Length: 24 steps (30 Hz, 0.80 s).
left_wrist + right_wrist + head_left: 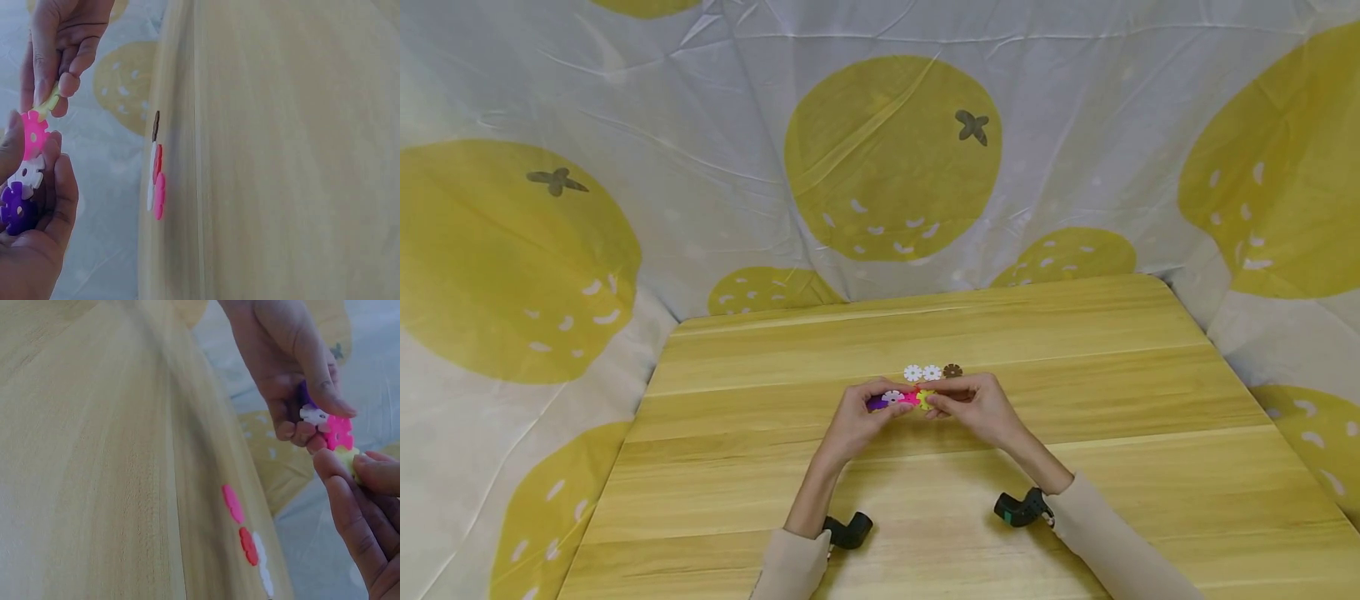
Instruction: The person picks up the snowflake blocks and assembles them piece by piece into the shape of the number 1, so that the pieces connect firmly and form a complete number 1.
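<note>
A short chain of slotted flower-shaped plastic discs is held in front of me over the table. My left hand (852,419) grips its left part: a purple disc (19,215), a white disc (32,170) and a bright pink disc (34,134), joined in a row. Between thumb and fingertips, my right hand (988,410) pinches a yellow disc (347,461) at the pink disc's edge. Fingers cover part of each disc, and the purple one lies deepest in the left palm.
Beyond the hands, two white discs (932,372) and a brown disc (952,370) lie in a row on the wooden table (760,500). A red disc (248,545) and a loose pink disc (232,503) lie near them. A lemon-print cloth (737,167) hangs behind the table.
</note>
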Available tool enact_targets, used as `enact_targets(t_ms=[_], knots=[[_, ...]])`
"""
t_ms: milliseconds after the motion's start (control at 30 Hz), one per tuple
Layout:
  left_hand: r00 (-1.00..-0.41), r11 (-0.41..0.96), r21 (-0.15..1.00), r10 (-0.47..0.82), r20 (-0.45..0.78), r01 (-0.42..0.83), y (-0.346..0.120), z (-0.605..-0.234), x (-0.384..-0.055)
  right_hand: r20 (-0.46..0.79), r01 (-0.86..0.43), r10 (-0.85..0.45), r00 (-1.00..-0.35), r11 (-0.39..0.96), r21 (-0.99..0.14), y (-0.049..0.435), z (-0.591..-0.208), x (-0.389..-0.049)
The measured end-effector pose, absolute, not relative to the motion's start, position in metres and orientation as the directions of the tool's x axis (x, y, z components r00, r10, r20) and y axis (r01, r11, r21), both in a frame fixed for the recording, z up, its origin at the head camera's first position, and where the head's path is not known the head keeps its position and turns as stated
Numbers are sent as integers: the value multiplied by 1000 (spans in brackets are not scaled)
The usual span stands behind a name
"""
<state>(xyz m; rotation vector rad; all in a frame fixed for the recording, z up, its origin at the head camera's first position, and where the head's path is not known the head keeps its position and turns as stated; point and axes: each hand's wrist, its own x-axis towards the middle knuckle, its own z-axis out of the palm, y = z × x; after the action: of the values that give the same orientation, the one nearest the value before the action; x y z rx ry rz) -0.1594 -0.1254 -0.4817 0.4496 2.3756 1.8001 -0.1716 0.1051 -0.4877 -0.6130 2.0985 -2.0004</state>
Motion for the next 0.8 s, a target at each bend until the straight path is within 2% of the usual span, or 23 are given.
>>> enact_targets(t_ms=[433,800], knots=[[-955,204,972,292,54,117,-122,-486,-160,189,-206,-362,-913,8,-978,103,-491,-168],[-939,168,980,340,46,109,-123,-490,-160,153,-175,-412,-898,16,-984,105,-491,-168]])
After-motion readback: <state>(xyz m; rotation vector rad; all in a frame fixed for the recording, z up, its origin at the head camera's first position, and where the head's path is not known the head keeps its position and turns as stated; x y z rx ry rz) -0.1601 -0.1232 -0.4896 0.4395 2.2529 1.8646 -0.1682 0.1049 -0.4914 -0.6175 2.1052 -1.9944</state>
